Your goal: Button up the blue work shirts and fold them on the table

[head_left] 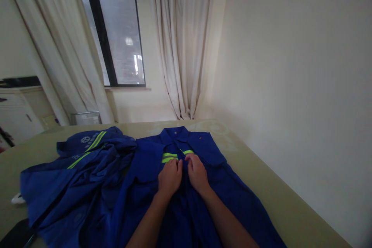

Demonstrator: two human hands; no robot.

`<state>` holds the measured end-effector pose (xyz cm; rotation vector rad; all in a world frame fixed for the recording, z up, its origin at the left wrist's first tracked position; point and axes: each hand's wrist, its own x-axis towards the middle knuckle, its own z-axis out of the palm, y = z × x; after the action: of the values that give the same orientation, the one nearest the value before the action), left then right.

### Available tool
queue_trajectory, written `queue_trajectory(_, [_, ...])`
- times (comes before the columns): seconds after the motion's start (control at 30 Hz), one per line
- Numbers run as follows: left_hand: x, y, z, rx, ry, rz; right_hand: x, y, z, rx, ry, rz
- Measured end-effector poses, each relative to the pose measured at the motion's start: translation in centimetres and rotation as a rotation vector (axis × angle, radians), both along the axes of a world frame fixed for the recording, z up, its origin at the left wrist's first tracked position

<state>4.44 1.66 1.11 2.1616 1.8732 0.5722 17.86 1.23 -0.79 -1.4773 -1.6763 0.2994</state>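
Note:
A blue work jacket [148,159] with yellow-green stripes lies spread out before me, its collar at the far end. My left hand [171,174] rests at the jacket's front opening, fingers curled onto the cloth just below the left stripe. Close beside it, my right hand [197,172] has its fingers bent around the other front edge, below the right stripe. The fingertips of both hands are partly hidden, but they appear to pinch the jacket's two front edges, with a small gap between the hands.
More blue clothing [95,178] with matching stripes and a printed emblem lies rumpled to the left. A dark object [19,234] and a small white item [18,199] sit at the left. The covered surface [279,197] runs along a wall [305,85]. Curtains [181,46] hang behind.

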Motion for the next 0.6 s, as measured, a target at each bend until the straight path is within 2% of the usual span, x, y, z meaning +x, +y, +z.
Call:
queue_trajectory(0.1, [-0.3,0.5,0.0,-0.071,-0.120,0.026,-0.2,-0.2,0.4,-0.066,-0.033,-0.003])
queue_trajectory(0.3, [-0.7,1.3,0.2,-0.139,-0.194,0.021,-0.6,-0.5,1.0,-0.208,-0.146,-0.030])
queue_trajectory(0.43, [-1.2,2.0,-0.3,-0.177,-0.281,0.028,-0.6,-0.4,0.9,-0.190,-0.188,-0.033])
queue_trajectory(0.6, [-1.5,3.2,-1.4,-0.189,-0.480,-0.006,-0.8,-0.5,0.9,-0.102,-0.183,-0.044])
